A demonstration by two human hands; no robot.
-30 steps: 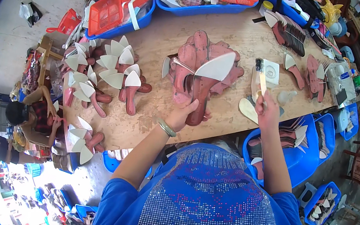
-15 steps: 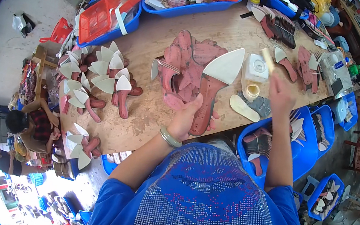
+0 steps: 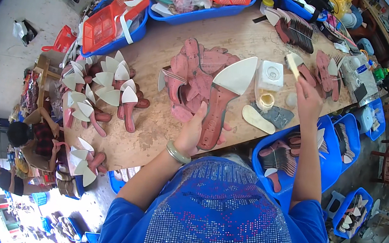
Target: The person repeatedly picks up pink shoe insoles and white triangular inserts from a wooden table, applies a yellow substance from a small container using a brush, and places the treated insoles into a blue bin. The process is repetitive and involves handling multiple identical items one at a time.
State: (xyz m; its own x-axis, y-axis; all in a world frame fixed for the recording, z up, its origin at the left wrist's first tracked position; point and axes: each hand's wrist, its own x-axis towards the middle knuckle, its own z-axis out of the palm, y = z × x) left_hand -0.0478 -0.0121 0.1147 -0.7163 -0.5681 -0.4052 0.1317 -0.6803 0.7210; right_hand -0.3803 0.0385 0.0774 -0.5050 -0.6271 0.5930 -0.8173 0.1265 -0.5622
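Observation:
In my left hand [image 3: 191, 132] is a reddish shoe insole [image 3: 218, 110] with a white pointed toe piece. The toe points up and away from me, and my fingers wrap the narrow heel end. My right hand [image 3: 309, 102] grips a pale brush [image 3: 293, 66], raised above the table's right side. Between my hands stands an open jar [image 3: 265, 101] with cream-coloured stuff around its rim, touching a white square container [image 3: 272, 75]. A pale sole-shaped piece [image 3: 258, 119] lies nearer me. Just beyond the held insole is a heap of reddish insoles [image 3: 195, 58].
White-tipped insoles [image 3: 129, 104] lie in overlapping groups at the table's left. Another stack of insoles [image 3: 296, 31] sits at the far right. Blue tubs [image 3: 201, 9] line the back edge; a blue tub of insoles [image 3: 321, 163] stands by my right arm. Two people are at the left.
My right hand and the brush have shifted slightly down, and the brush now tilts with its upper end to the left. My left hand keeps hold of the insole. The whole view has shifted a little.

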